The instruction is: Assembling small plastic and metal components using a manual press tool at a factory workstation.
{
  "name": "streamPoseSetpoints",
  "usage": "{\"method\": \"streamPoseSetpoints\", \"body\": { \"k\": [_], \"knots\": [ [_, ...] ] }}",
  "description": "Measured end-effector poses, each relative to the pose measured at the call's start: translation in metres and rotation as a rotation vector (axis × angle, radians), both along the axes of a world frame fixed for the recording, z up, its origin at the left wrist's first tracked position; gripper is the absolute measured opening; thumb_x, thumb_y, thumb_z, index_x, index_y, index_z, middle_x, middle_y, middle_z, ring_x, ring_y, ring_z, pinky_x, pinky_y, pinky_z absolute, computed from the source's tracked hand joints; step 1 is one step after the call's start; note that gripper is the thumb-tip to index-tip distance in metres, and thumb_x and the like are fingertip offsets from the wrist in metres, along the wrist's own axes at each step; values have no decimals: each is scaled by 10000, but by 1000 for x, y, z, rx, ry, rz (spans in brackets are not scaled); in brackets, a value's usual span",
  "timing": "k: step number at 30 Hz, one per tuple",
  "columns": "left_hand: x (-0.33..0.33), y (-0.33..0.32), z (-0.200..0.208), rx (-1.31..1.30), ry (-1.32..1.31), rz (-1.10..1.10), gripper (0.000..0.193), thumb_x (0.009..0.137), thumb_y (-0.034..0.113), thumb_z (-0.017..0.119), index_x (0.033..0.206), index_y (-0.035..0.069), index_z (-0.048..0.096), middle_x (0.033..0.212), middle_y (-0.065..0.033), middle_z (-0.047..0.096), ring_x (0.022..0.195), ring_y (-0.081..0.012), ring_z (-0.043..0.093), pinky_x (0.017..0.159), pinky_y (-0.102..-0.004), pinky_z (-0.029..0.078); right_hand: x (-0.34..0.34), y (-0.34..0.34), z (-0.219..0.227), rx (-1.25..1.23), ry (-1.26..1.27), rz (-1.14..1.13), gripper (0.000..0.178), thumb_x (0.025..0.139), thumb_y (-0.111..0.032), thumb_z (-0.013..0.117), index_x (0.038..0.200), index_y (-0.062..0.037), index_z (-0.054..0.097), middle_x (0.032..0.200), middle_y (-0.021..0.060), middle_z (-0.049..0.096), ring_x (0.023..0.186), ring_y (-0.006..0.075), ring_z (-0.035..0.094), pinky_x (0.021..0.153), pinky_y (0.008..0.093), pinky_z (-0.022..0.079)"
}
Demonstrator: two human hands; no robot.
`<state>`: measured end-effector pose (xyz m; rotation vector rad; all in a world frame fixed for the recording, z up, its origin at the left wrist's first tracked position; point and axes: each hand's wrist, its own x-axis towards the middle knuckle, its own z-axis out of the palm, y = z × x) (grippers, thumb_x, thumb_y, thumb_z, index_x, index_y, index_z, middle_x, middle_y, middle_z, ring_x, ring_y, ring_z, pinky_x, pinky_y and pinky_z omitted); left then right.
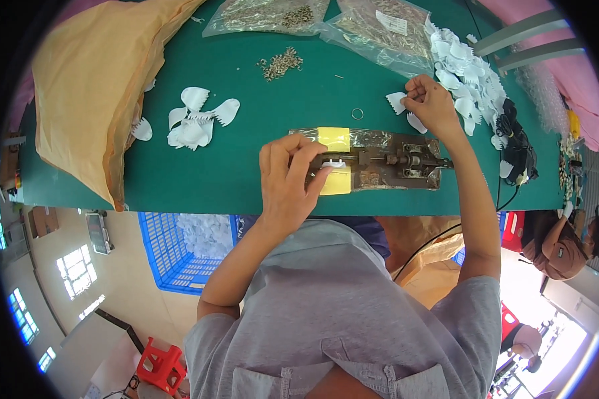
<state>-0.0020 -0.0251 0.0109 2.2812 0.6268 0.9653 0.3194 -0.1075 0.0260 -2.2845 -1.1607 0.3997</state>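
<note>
My left hand (289, 174) curls its fingers and thumb around a small white plastic piece (334, 163) at the left part of a brown metal fixture (396, 161). Two yellow patches (334, 139) mark the fixture near those fingers. Farther to the right, my right hand (434, 106) is closed in a pinch at the edge of a white toothed plastic piece (395, 102). A second white piece (416, 123) lies just below its thumb. Between the hands and beyond the fixture rests a thin metal ring (357, 114).
White toothed pieces form a small pile (192, 126) at left and a large heap (462, 66) at right. Small metal parts (281, 64) lie at the back by clear bags (266, 16). A big brown paper bag (93, 93) stands left; black cable (512, 143) lies right.
</note>
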Motion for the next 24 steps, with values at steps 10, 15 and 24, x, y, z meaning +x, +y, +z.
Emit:
{"method": "streamPoseSetpoints", "body": {
  "k": [10, 15, 24],
  "knots": [
    [-1, 8, -11, 11, -46, -161, 428, 846, 44, 786, 1244, 90, 635, 1452, -133, 563, 1252, -368, 514, 1042, -457, 435, -8, 8, 6, -138, 75, 49, 325, 815, -157, 835, 1078, 9, 739, 894, 99, 747, 796, 189, 704, 768, 317, 572],
    [-3, 6, -15, -99, -71, -139, 495, 844, 62, 786, 1305, 81, 607, 1473, -144, 551, 1281, -379, 511, 1081, -473, 404, -78, 13, 47, 276, 16, 312, 179, 876, -17, 762, 1052, -48, 770, 982, 75, 777, 839, 215, 723, 756, 329, 589],
    [-2, 9, -16, -220, -80, -175, 705, 847, 38, 782, 1480, 52, 471, 1331, -130, 630, 1285, -356, 495, 1094, -472, 389, -126, 2, 42, 134, 387, 525, 263, 933, -22, 720, 1195, -20, 741, 1004, 114, 763, 929, 250, 700, 819, 373, 573]
  ]
}}
